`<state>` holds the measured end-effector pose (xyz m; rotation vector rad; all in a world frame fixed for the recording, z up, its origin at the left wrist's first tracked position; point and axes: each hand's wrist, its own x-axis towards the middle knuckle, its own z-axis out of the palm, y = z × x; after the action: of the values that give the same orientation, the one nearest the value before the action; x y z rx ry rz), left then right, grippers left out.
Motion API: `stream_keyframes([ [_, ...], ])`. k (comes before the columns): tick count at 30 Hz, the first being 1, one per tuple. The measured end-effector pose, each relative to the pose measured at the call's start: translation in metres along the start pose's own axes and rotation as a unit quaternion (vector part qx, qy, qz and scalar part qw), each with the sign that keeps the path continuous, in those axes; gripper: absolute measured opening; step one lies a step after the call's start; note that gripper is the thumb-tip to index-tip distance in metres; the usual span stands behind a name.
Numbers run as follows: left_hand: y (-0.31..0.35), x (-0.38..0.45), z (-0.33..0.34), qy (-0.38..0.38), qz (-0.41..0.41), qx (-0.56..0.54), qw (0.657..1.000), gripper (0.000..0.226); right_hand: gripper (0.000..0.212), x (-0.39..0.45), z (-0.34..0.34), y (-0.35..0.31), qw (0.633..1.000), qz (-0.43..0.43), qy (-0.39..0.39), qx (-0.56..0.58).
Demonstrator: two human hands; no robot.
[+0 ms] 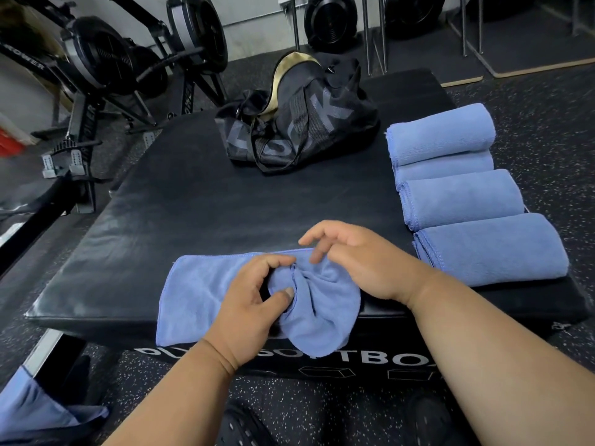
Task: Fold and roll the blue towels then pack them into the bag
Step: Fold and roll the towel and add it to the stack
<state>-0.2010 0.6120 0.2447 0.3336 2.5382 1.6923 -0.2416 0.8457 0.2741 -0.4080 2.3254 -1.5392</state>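
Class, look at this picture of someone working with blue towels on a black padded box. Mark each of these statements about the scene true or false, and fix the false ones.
1. Four rolled towels lie in a row on the right side of the black box. True.
2. The bag stands on the floor beside the box. False: it sits on top of the box, at the far side.
3. The left hand grips the bunched towel at the near edge. True.
4. The towel being worked is already rolled up. False: its left part lies flat, and its right part hangs crumpled over the edge.
5. The right hand holds a rolled towel. False: its fingers rest at the bunched towel.
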Motion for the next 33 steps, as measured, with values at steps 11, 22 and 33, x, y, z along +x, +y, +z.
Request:
stream_keyframes([
  [11, 0.003, -0.001, 0.001, -0.007, -0.034, -0.06, 0.998, 0.064, 0.032, -0.001, -0.002, 0.005, 0.922, -0.017, 0.123, -0.367],
  [22, 0.005, 0.002, -0.003, 0.005, -0.073, -0.146, 0.987, 0.073, 0.043, 0.005, 0.0, 0.02, 0.939, -0.033, 0.169, -0.297],
  [33, 0.008, 0.006, -0.008, 0.009, -0.096, -0.154, 0.983, 0.071, 0.053, 0.012, 0.005, 0.029, 0.914, -0.029, 0.243, -0.324],
])
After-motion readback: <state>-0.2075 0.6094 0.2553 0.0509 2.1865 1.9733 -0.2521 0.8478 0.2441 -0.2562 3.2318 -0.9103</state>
